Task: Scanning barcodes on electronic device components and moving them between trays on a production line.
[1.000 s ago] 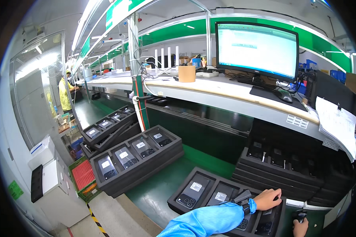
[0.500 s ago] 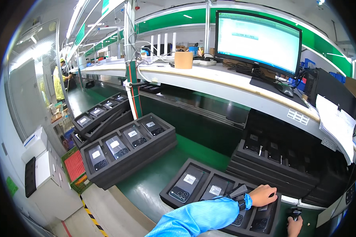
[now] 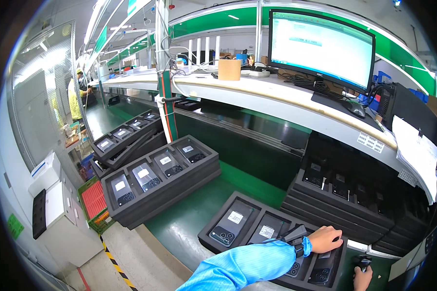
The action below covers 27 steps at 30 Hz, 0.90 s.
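One white cabinet [image 3: 65, 233] is seen at the far left, with a green crate [image 3: 104, 222] holding red pieces beside it and a person in yellow [image 3: 74, 97] in the background. Next, a far stack of black foam trays [image 3: 131, 140] is shown, and nearer, a second tray stack [image 3: 179, 194] is set at an angle, with four phones lying in its top compartments, camera ends toward the viewer. Between this stack and the middle, a green tabletop [image 3: 179, 225] is exposed. Above it, a tan tape roll [image 3: 229, 70] is placed on a white shelf [image 3: 257, 89].

In the lower middle, a front tray [image 3: 205, 236] is laid on the tabletop, and four dark phones [image 3: 230, 227] are held in its compartments, partly covered by a blue sleeve [image 3: 243, 264]. The left hand [image 3: 323, 240] is positioned over the tray's right end, above the fourth phone; its fingers are curled, but whether anything is pinched cannot be told. Behind, a lit monitor [image 3: 320, 48] is raised on the shelf, and a dark tray stack [image 3: 301, 206] is piled below. To the right, a black handheld device [image 3: 363, 262] is gripped by the right hand [image 3: 361, 280], its fingers wrapped around it. Clipped papers [image 3: 415, 150] are hung at the far right.
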Tool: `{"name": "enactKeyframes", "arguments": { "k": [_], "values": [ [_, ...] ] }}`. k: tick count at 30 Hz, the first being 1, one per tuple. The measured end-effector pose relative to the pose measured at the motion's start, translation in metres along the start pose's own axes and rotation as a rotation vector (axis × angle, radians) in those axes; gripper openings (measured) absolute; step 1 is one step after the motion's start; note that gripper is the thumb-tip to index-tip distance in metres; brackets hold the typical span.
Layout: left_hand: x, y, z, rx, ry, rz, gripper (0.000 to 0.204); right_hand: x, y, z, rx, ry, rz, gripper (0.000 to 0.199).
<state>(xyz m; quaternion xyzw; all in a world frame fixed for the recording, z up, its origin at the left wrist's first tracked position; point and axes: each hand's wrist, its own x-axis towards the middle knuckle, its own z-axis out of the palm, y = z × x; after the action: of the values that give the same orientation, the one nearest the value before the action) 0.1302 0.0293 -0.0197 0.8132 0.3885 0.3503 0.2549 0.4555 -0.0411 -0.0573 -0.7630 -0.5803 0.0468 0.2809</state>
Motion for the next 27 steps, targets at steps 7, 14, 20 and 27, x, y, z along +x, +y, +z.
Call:
{"name": "enactKeyframes", "arguments": {
  "k": [7,14,20,27],
  "values": [
    [-0.001,-0.001,-0.001,0.011,-0.010,0.020,0.033,-0.006,-0.013,-0.007,0.003,-0.005,0.076,0.050],
    [-0.001,0.000,-0.003,0.001,-0.031,0.030,0.034,-0.007,-0.015,-0.008,0.022,-0.024,0.074,0.051],
    [-0.001,0.000,-0.002,-0.015,-0.016,0.022,0.034,-0.006,-0.008,-0.002,0.044,-0.015,0.085,0.048],
    [-0.001,0.000,-0.003,-0.024,-0.026,0.015,0.035,-0.006,-0.012,-0.006,0.055,-0.022,0.060,0.047]
  ]
}}
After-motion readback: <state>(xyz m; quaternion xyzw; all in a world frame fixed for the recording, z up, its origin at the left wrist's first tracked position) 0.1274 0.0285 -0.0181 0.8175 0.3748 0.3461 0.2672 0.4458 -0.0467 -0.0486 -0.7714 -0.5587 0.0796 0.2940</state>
